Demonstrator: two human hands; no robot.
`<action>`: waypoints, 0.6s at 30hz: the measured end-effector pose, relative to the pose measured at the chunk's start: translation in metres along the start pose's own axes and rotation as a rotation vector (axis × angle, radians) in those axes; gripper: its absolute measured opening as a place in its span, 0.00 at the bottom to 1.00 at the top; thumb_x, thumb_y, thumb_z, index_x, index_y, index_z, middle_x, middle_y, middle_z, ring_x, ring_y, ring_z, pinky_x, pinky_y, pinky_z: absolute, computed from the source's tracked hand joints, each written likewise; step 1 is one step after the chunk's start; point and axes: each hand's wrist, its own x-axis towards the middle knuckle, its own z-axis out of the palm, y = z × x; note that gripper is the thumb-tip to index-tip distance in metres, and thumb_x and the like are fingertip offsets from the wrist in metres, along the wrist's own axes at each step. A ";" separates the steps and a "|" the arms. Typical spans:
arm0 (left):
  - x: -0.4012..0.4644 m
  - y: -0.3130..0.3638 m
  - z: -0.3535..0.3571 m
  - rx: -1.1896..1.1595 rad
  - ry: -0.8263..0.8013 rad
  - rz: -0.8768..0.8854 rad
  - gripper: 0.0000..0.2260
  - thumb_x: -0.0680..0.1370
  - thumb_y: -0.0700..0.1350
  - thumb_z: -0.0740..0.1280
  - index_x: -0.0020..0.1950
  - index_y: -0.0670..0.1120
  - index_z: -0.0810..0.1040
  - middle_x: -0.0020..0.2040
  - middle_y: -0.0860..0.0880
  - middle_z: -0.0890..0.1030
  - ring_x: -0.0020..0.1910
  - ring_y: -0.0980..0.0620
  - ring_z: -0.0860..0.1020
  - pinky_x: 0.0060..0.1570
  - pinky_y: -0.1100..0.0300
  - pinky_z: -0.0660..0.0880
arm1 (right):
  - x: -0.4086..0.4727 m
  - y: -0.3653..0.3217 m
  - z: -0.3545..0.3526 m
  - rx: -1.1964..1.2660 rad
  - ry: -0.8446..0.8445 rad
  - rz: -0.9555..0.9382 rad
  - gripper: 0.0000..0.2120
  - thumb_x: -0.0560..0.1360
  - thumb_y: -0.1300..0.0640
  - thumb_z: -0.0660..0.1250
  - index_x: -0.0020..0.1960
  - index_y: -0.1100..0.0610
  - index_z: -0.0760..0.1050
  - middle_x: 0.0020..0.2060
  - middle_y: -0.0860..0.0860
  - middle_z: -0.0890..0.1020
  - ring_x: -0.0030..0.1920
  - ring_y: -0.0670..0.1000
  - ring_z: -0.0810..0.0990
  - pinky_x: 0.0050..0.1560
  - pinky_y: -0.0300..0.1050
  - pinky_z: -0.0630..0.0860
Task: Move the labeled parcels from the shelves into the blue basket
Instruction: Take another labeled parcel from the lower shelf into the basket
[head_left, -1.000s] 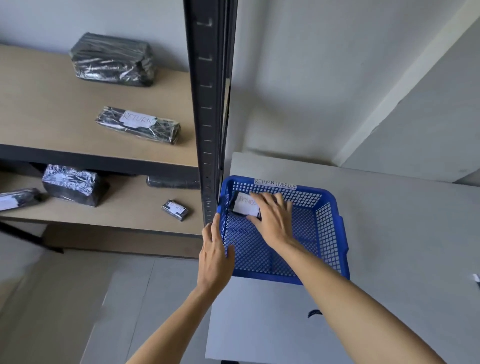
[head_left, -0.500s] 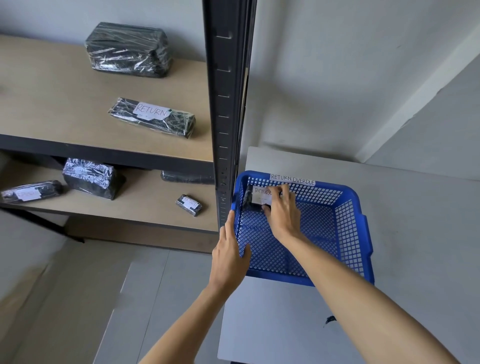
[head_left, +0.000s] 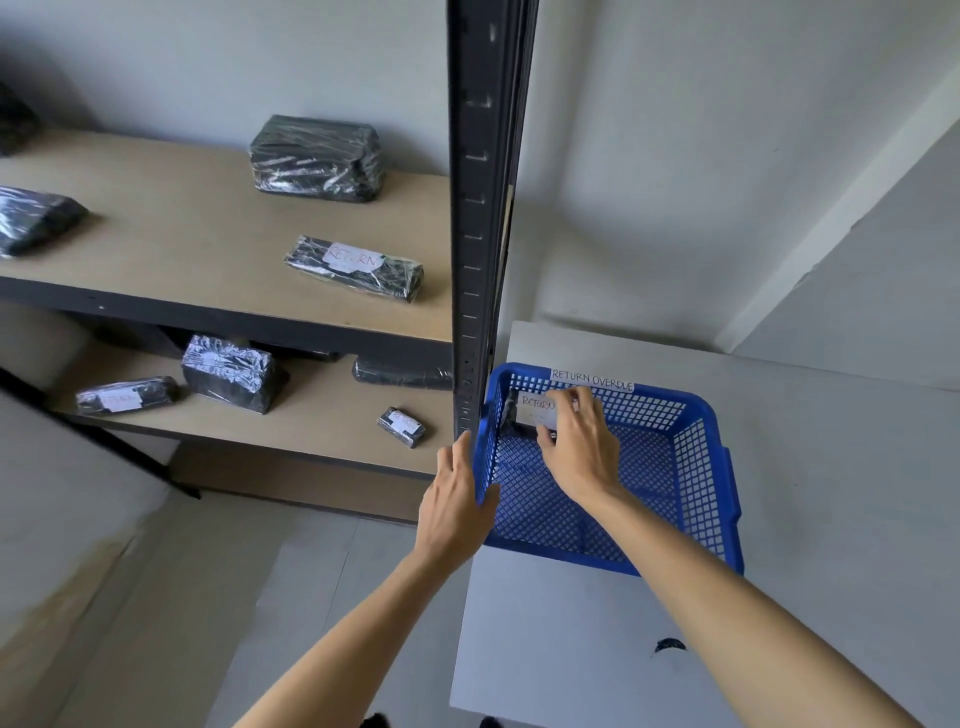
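Note:
A blue mesh basket (head_left: 701, 467) with a "RETURN OVERDUE" tag stands on a grey table. My right hand (head_left: 582, 447) is inside it and pinches a black parcel with a white "RETURN" label (head_left: 530, 410) in the basket's far left corner. My left hand (head_left: 457, 499) grips the basket's left rim. On the upper shelf lies a long labeled parcel (head_left: 353, 267). The lower shelf holds a small labeled parcel (head_left: 401, 426) and a long labeled one (head_left: 124, 397).
A black shelf upright (head_left: 485, 218) stands right beside the basket's left corner. Unlabeled black wrapped parcels lie on the upper shelf (head_left: 317, 158) and lower shelf (head_left: 228, 371). The grey table (head_left: 571, 649) stretches toward me, with a small dark mark (head_left: 669, 646) on it.
My right hand moved the labeled parcel further toward the basket's far left corner. My left hand stayed on the basket's left rim. The camera shifted, showing more of the shelves.

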 end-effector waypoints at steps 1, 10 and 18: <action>-0.002 0.000 -0.010 0.004 0.024 0.001 0.31 0.77 0.48 0.68 0.76 0.47 0.57 0.70 0.46 0.67 0.59 0.44 0.77 0.52 0.52 0.76 | -0.003 -0.005 -0.008 0.012 0.016 -0.016 0.20 0.74 0.54 0.74 0.63 0.56 0.75 0.61 0.55 0.75 0.59 0.54 0.77 0.35 0.45 0.83; -0.012 -0.021 -0.117 0.053 0.230 0.052 0.21 0.77 0.47 0.67 0.68 0.48 0.67 0.62 0.47 0.74 0.58 0.47 0.76 0.52 0.55 0.74 | -0.033 -0.071 -0.062 0.045 0.080 -0.163 0.10 0.76 0.54 0.71 0.55 0.52 0.74 0.52 0.49 0.76 0.49 0.49 0.78 0.33 0.41 0.80; 0.002 -0.036 -0.231 0.064 0.398 0.117 0.20 0.77 0.50 0.66 0.67 0.49 0.68 0.60 0.48 0.74 0.59 0.47 0.73 0.53 0.50 0.74 | -0.024 -0.175 -0.107 0.041 0.163 -0.354 0.08 0.77 0.55 0.69 0.55 0.53 0.76 0.49 0.48 0.77 0.46 0.48 0.79 0.30 0.37 0.74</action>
